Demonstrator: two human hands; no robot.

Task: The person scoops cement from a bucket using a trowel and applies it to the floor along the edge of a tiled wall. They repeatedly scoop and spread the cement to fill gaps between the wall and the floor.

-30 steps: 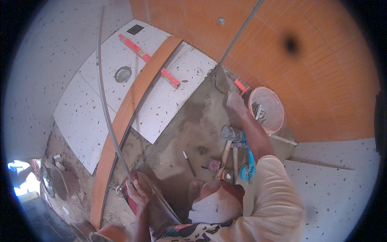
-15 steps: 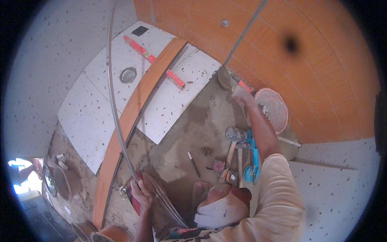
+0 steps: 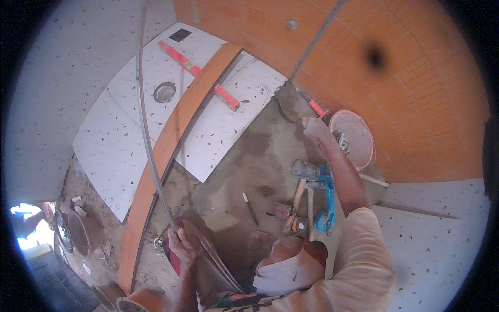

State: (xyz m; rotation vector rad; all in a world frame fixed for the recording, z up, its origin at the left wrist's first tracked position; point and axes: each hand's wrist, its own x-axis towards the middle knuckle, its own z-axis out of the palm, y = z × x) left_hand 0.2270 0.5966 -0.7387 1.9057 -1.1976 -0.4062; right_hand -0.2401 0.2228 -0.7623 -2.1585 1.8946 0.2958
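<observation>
Closed around the handle of a trowel (image 3: 290,106), the right hand (image 3: 315,131) reaches far out in the head view; the blade lies ahead of its knuckles, on grey mortar (image 3: 262,161) near the corner of a white speckled tile (image 3: 208,148). Just beyond this hand, to its right, is a red-handled tool (image 3: 317,107), and right of its wrist stands a pinkish bucket (image 3: 365,138). Nearer the body than that grip lie a rubber mallet (image 3: 305,169), a hammer (image 3: 311,205) and a blue tool (image 3: 326,221) with a round end.

Fingers wrapped over a long metal bar (image 3: 147,140), the left hand (image 3: 183,245) is low and well apart from the right. Beyond it the bar slants away, crossing a wood-grain plank (image 3: 179,122); farther out, a red spirit level (image 3: 176,55) passes under the plank. To this hand's right, a marker (image 3: 250,209) lies on the floor.
</observation>
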